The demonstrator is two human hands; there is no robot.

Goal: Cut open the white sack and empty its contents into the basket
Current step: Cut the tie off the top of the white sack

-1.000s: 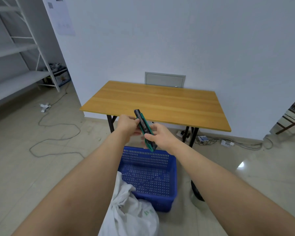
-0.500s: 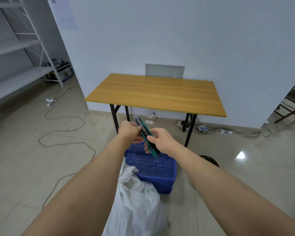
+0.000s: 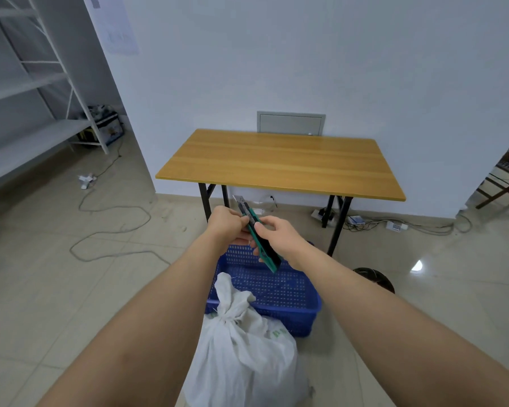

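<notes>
Bare storeroom: white metal shelving (image 3: pixel 41 83), wooden folding table (image 3: pixel 279 163), loose floor cables (image 3: pixel 112 230).

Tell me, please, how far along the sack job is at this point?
Early. Done: the knife is picked up, and its blade shows past the tip. In hand: both the left hand and the right hand grip the knife above the basket. Left: the sack stands on the floor with its neck tied and uncut, and the basket looks empty, so cutting and emptying are not yet done.
</notes>
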